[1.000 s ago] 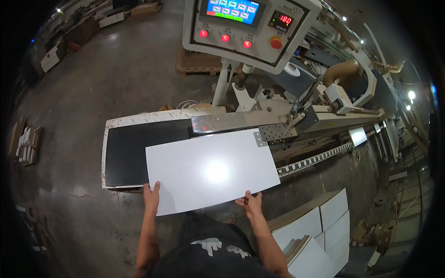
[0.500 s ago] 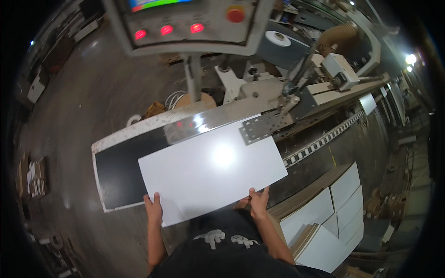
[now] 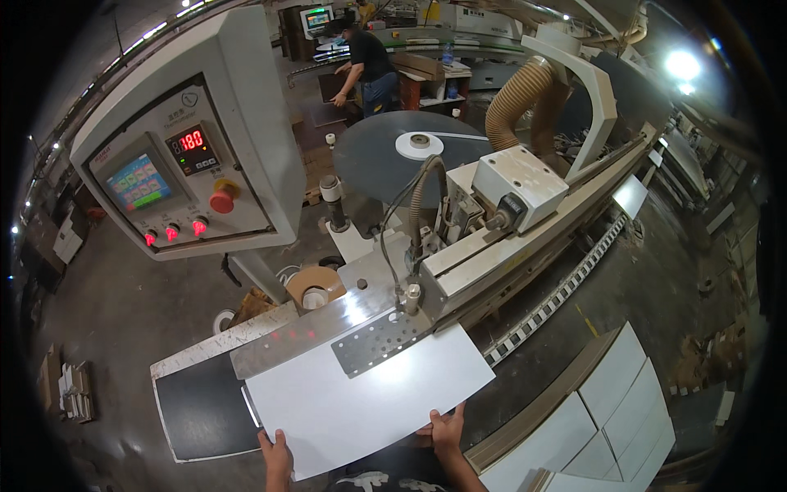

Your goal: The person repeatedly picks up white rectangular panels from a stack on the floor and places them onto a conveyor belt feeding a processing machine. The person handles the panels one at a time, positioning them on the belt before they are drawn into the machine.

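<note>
A white rectangular panel (image 3: 369,410) lies on the machine's near table, its far edge along a shiny metal fence (image 3: 283,334). A grey perforated plate (image 3: 381,343) reaches over the panel's far right part. My left hand (image 3: 277,455) grips the panel's near left corner, thumb on top. Closed on the near edge farther right is my right hand (image 3: 445,428), its thumb also on top; part of its fingers is hidden under the panel. Left of the panel, the table's black surface (image 3: 201,406) shows.
A control box (image 3: 270,148) with a screen, lit buttons and a red knob stands at left. Beyond the fence are a dark disc (image 3: 352,156) and a ribbed hose (image 3: 516,98). White panels (image 3: 566,418) are stacked at right. Farther back, a person (image 3: 373,70) bends over dark boards.
The view has tilted up, bringing the control box, the disc and the other person into sight. The panel's far left corner has come up against the fence; both hands keep their grip.
</note>
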A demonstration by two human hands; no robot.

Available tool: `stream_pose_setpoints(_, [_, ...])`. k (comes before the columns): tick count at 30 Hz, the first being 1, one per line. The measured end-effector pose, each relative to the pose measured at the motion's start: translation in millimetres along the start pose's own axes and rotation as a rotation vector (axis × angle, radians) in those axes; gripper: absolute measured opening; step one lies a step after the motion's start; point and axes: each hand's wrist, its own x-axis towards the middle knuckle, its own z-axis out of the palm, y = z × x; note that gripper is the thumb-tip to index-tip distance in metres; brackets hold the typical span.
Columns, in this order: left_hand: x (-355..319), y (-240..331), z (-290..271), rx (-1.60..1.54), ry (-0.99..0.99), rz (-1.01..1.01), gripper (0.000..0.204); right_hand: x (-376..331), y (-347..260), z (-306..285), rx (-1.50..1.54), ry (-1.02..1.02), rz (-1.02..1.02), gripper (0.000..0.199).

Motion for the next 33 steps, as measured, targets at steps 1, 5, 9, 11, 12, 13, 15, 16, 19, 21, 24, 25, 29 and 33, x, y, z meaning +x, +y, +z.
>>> stream_pose_setpoints(1, [-2, 0, 9, -0.028, -0.009, -0.013, 0.033, 5, -5, -5, 0.042, 0.0, -0.013, 0.089])
stream_pose_setpoints(5, [-16, 6, 54, -0.001, -0.044, -0.031, 0.037, 32, -24, -33, -0.094, 0.003, 0.04, 0.09])
stream_pose_setpoints(9, [-16, -11, 87, 0.069, -0.066, 0.024, 0.04, 52, -62, -50, -0.145, 0.012, 0.117, 0.089])
stream_pose_setpoints(11, [-16, -19, 106, 0.253, -0.057, 0.095, 0.041, 60, -74, -61, -0.161, 0.011, 0.112, 0.087])
stream_pose_setpoints(12, [-16, -19, 120, 0.343, -0.056, 0.133, 0.042, 70, -73, -71, -0.139, 0.077, 0.086, 0.086])
stream_pose_setpoints(13, [-20, -14, 132, 0.385, -0.048, 0.142, 0.043, 79, -67, -80, -0.114, 0.141, 0.069, 0.085])
stream_pose_setpoints(15, [-36, 6, 158, 0.467, -0.042, 0.089, 0.045, 60, -68, -68, -0.029, 0.33, 0.054, 0.073])
stream_pose_setpoints(16, [-42, 14, 171, 0.437, -0.045, 0.069, 0.042, 47, -61, -69, 0.015, 0.19, 0.141, 0.064])
stream_pose_setpoints(19, [-48, 23, 195, 0.467, -0.11, -0.005, 0.043, -15, -44, -56, 0.04, -0.142, 0.415, 0.055])
stream_pose_setpoints(21, [-35, 2, 205, 0.558, -0.227, 0.006, 0.06, -66, -24, -27, 0.067, -0.322, 0.585, 0.06])
stream_pose_setpoints(24, [-6, -27, 205, 0.547, -0.413, 0.17, 0.076, -83, 1, 12, 0.091, -0.414, 0.516, 0.06])
stream_pose_setpoints(25, [-10, -18, 206, 0.543, -0.514, 0.122, 0.076, -77, 5, 14, 0.154, -0.368, 0.434, 0.061])
stream_pose_setpoints(29, [-35, 35, 180, 0.567, -0.733, 0.133, 0.072, -85, -32, 34, 0.433, -0.199, 0.256, 0.067])
stream_pose_setpoints(33, [-53, 28, 150, 0.306, -0.765, 0.304, 0.047, -66, -5, -10, 0.5, -0.147, 0.11, 0.088])
